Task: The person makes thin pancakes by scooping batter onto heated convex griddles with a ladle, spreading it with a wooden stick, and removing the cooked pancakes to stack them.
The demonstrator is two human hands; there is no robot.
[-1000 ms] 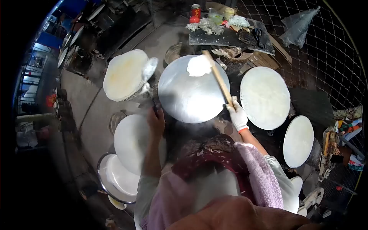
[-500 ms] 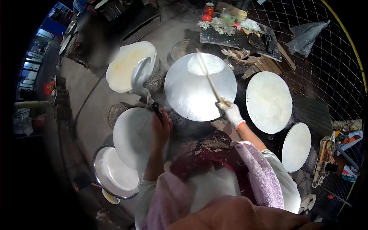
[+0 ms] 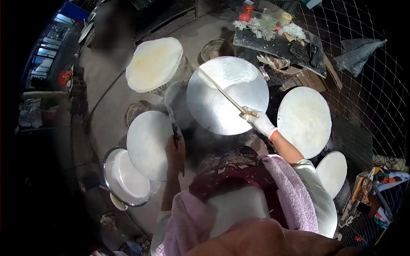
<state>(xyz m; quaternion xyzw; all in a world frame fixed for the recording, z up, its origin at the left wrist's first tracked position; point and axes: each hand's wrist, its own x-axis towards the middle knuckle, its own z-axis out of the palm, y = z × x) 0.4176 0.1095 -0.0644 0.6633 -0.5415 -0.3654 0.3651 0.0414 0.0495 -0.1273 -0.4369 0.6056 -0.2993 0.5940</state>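
My right hand (image 3: 259, 122), in a white glove with an orange cuff, is closed around a wooden stick (image 3: 220, 90). The stick slants over a round metal griddle (image 3: 232, 121), and its far end meets a layer of wet white batter (image 3: 243, 70) on the upper part. My left hand (image 3: 175, 152) grips the black handle of a metal ladle (image 3: 171, 94), seen nearly edge-on and blurred left of the griddle. Beneath that hand lies a pale round disc (image 3: 147, 143). A basin (image 3: 106, 170) of white batter overlaps the disc's lower left.
A stack of thin round pancakes (image 3: 153, 64) stands at upper left. Pale discs (image 3: 304, 121) sit on the right. A dark board (image 3: 273, 49) with a red can (image 3: 248, 7) and wrappings is beyond the griddle. Wire fencing (image 3: 358, 89) borders the right.
The stick's far end has swung left across the griddle, and the batter covers more of the surface. The ladle has turned more edge-on and shifted slightly right, while my left hand has come lower.
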